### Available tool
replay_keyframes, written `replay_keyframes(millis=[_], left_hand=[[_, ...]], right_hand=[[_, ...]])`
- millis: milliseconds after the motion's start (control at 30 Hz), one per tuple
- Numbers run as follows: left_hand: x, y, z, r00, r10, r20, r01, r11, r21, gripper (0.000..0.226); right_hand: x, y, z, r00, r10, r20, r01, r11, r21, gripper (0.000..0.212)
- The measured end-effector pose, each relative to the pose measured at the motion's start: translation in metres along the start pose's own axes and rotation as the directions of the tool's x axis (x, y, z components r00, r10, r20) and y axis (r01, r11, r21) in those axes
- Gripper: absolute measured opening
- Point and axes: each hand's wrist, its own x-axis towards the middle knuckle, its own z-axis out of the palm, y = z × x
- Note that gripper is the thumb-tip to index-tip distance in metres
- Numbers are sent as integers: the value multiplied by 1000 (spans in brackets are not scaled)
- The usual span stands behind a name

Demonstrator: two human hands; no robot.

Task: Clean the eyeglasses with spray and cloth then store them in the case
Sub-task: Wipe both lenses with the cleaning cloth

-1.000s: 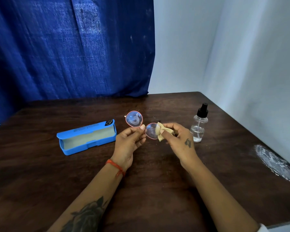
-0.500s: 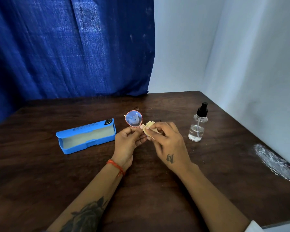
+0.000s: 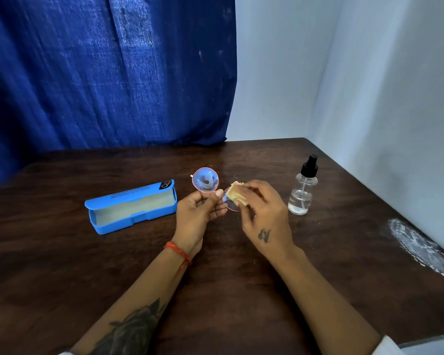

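- The right hand [image 3: 263, 213] is nearest the camera, its fingers pinched on a small yellowish cloth [image 3: 237, 194] pressed against the nearer lens of the eyeglasses [image 3: 215, 190]. Half a second ago that hand and cloth hid this lens altogether; now the lens's lower edge shows again, so the cloth has slid across the glass (a wiping stroke, by my reading).
- The left hand [image 3: 199, 213] is closed on the eyeglasses at the bridge, thumb and fingertips gripping between the two round, pink-rimmed lenses, and it has held that grip through all three frames. The glasses sit in the air above the table [image 3: 62, 265], not resting on it.
- The farther lens is uncovered and has stayed so; whether it is already clean I cannot tell.
- The open blue case [image 3: 131, 207] lies to the left of the hands, near but apart from them, unmoved and holding nothing visible.
- The spray bottle [image 3: 303, 190] stands upright just beyond the right hand, untouched and partly filled.
- Judged from this, the task is in its wiping stage: storing is not yet begun.
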Motion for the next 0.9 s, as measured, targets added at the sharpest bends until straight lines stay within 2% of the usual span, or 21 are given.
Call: replay_keyframes(millis=[133, 200, 467, 533, 767, 900], left_hand=[[0, -1, -1, 1000, 25, 3, -25, 1000, 6, 9], [0, 0, -1, 999, 39, -1, -39, 999, 22, 9], [3, -3, 0, 998, 53, -21, -52, 997, 56, 7], [4, -3, -2, 999, 49, -12, -48, 997, 59, 6], [4, -5, -4, 998, 53, 14, -54, 997, 52, 11], [3, -5, -1, 997, 70, 22, -71, 995, 70, 8]], right_hand=[[-2, -2, 3, 991, -76, 111, 73, 997, 28, 28], [-2, 1, 2, 987, -106, 121, 101, 994, 50, 27], [3, 12, -3, 997, 58, -58, -53, 996, 73, 26], [4, 11, -2, 995, 47, -91, -42, 998, 53, 23], [-1, -2, 6, 991, -115, 72, 116, 993, -6, 23], [-4, 2, 3, 983, -120, 139, 115, 992, 46, 25]])
